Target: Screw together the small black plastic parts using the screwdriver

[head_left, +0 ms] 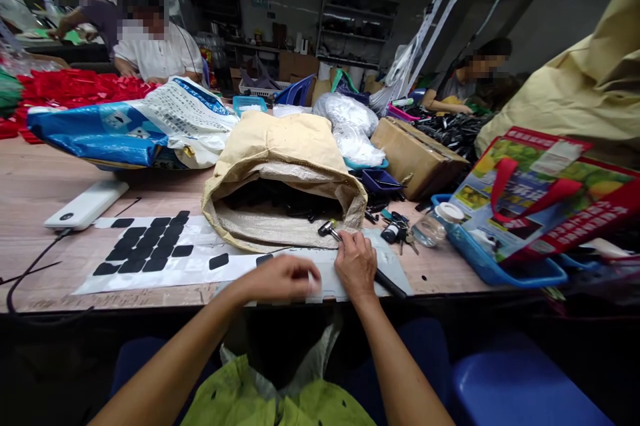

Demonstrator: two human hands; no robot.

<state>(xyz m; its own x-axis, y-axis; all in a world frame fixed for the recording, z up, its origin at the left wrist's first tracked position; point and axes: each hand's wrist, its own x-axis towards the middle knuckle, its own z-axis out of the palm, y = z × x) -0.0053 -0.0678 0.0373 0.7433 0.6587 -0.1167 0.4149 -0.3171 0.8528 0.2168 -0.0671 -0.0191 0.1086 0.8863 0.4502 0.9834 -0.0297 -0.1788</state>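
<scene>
- The tan sack (300, 129), creased and paper-like outside with a pale woven lining, lies on its side, its wide oval mouth facing the person; dark, glossy black pieces (285, 199) fill its shadowed inside.
- In front of the sack's right half, the right hand (356, 267) is wrapped around a hammer-like tool (391, 285) with a shiny metal head and smooth black handle; its head overlaps the sack's lip in view, contact unclear.
- In front of the sack's middle, the left hand (283, 278) is blurred, fingers partly curled; whether it grips anything cannot be told. The two hands are apart, near each other, above a flat grey sheet (389, 258).
- Left of the sack, matte black rounded squares (153, 243) sit mostly in tight rows on glossy white backing (195, 274); beyond them lies a smooth white block-shaped device (86, 205) with a dark cable (36, 274).
- Behind and left of the sack, a crinkled blue-and-white bag (135, 129) carries rows of printed characters too small to read.
- Right of the sack stand metal keys (410, 243), a clear jar (429, 231) with a white lid, and a blue plastic basket (505, 273) holding a glossy carrier bag (550, 199) with fruit pictures, red straps and unreadable white characters.
- Behind and right of the sack sits a brown cardboard box (420, 158).
</scene>
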